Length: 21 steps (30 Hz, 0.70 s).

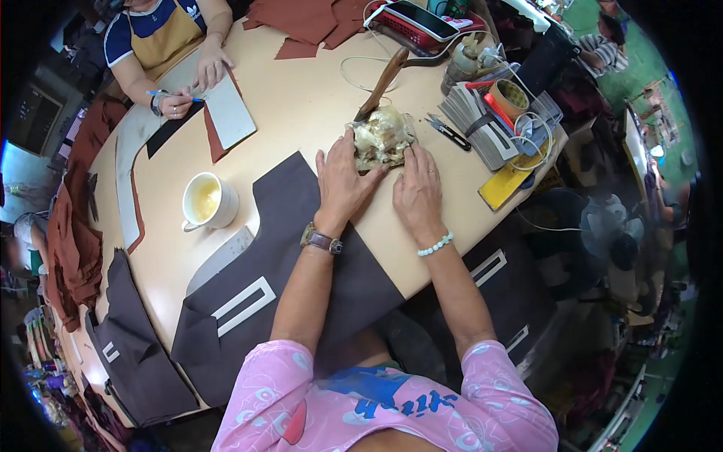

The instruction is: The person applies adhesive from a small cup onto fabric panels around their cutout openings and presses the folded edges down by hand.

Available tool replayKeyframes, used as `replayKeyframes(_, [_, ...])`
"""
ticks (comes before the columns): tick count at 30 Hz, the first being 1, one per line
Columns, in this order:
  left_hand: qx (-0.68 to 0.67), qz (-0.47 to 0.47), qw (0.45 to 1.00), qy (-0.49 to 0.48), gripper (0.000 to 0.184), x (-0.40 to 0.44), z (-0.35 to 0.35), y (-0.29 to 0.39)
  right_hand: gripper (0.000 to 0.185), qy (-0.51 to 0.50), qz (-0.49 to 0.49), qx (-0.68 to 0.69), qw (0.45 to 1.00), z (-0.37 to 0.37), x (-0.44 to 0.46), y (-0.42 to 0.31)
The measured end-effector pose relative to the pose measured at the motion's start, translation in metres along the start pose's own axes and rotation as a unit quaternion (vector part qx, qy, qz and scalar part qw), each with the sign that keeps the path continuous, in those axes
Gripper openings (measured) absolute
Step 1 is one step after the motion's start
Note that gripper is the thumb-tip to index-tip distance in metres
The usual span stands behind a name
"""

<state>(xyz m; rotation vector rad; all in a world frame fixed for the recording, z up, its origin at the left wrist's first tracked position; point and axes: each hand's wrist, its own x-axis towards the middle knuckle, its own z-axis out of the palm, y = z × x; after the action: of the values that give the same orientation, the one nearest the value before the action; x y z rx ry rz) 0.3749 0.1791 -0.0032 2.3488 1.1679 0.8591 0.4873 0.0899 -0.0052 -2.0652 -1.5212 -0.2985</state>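
Observation:
A glue pot [382, 135], crusted with yellowish dried glue, stands on the table with a wooden-handled brush [385, 81] slanting out of it. My left hand [343, 179] presses against its near left side, thumb across the front. On the near right side, my right hand [419, 190] has its fingers against the pot, so both hands grip it between them. Dark fabric pieces [301, 218] lie under and beside my left forearm, one carrying a white slotted strip [245, 305]. Left of my left hand is a white mug [215, 203] with yellowish contents.
Across the table, a co-worker's hand [178, 103] marks along a pale template [230, 117] with a pen. Small scissors [449, 132] lie right of the pot, near a stack of cards [474, 124], a tape roll [510, 98] and cables. A phone [422, 19] and brown pieces [301, 22] are at the far side.

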Motion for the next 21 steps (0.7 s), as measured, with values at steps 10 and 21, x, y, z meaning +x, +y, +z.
replayKeyframes(10, [0.015,-0.01,1.0,-0.017,0.084,0.0022,-0.0002,0.0024,0.044,0.004,0.002,0.018,1.0,-0.0005,-0.0014,0.0036])
replayKeyframes(21, [-0.026,-0.016,0.999,-0.024,0.088,0.0008,-0.0036,0.0018,0.063,-0.001,0.025,0.061,0.998,-0.0033,0.0027,0.0073])
